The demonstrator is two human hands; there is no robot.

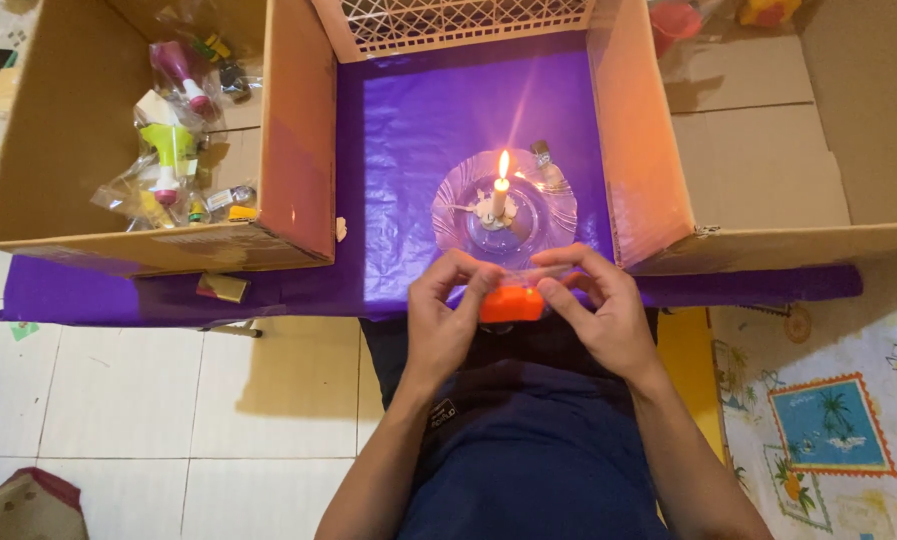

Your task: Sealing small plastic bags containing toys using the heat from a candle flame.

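Nearest the camera, both bare forearms rise from the lap and converge at mid-frame, wrists bent slightly inward. The left hand (441,325) and right hand (601,318) meet over a small orange plastic object in a clear film wrapper (513,303); the fingers (472,290) of each hand are curled closed, pinching the wrapper's upper edge from opposite sides, thumbs beneath. The object sits between the palms, above the near edge of a purple sheet (409,130) spread on the floor. Just beyond the hands, a clear glass dish (554,205) carries a short white lit candle (501,195). Brown cardboard walls (634,140) flank the sheet. Farther left, an open cardboard box (69,120) contains small wrapped plastic toys (169,150). A white lattice basket (449,20) lies at the far edge.
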